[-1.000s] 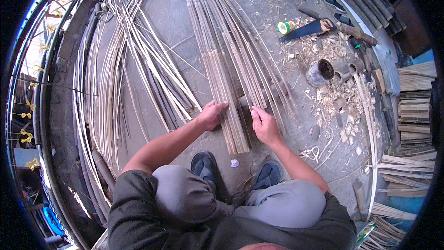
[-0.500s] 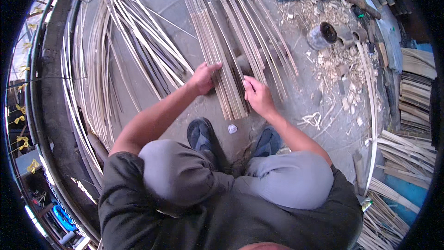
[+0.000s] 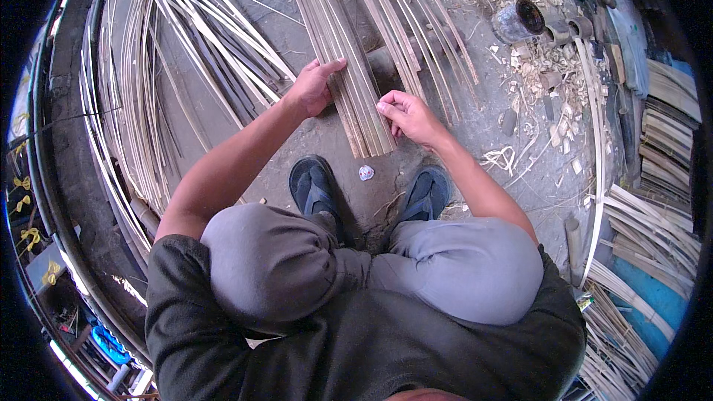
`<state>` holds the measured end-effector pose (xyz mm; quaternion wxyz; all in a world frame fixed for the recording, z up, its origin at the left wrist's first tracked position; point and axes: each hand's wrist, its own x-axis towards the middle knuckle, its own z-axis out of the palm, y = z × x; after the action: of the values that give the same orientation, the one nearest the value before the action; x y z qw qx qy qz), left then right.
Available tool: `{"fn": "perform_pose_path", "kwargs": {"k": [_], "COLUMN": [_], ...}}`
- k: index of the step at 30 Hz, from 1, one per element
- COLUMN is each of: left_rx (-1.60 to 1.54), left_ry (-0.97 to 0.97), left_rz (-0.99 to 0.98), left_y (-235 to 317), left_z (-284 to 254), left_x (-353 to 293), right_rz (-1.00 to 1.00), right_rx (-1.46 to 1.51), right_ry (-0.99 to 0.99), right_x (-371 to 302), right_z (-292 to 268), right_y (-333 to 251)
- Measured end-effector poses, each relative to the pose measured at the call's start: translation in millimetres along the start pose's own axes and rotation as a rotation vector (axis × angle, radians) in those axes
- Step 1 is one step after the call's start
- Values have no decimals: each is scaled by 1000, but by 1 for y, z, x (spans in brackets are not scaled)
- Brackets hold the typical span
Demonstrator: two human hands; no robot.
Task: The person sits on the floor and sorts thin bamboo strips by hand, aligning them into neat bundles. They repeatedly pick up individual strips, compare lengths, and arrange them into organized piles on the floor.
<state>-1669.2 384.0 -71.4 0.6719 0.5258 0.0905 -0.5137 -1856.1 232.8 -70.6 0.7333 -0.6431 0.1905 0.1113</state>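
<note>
1. The concrete floor [image 3: 223,126] carries everything; since half a second ago the view has dipped, so the work sits higher in the picture and the person's grey-clad knees fill more of the lower half.
2. Loose curved bamboo strips [image 3: 141,89] fan over the floor's left side, as before.
3. The flat bundle of bamboo slats [image 3: 349,67] runs from the floor's far edge down to just ahead of the sandals [image 3: 316,186], its near ends squared off between the two hands; it lies where it lay earlier.
4. Wood shavings [image 3: 549,67] and a short dark tube section [image 3: 520,21] lie toward the floor's far right corner, now nearer the top edge of the picture.
5. The left hand [image 3: 312,89] rests on the bundle's left edge, fingers together and stretched flat over the slats, much as earlier.
6. The right hand [image 3: 408,115] sits at the bundle's right edge, fingers curled and pinched on a thin slat's edge; it was flatter before.
</note>
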Motion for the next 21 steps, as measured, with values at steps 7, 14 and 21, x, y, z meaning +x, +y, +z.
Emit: {"fn": "perform_pose_path", "kwargs": {"k": [7, 14, 21], "left_rx": [9, -8, -18], "left_ry": [15, 4, -93], "left_rz": [-4, 21, -22], "left_y": [6, 1, 0], "left_z": [5, 9, -1], "left_x": [-7, -5, 5], "right_rz": [42, -21, 225], "right_rx": [-2, -105, 99], "right_ry": [-19, -36, -139], "right_x": [1, 3, 7], "right_z": [-1, 9, 13], "right_y": [-5, 3, 13]}}
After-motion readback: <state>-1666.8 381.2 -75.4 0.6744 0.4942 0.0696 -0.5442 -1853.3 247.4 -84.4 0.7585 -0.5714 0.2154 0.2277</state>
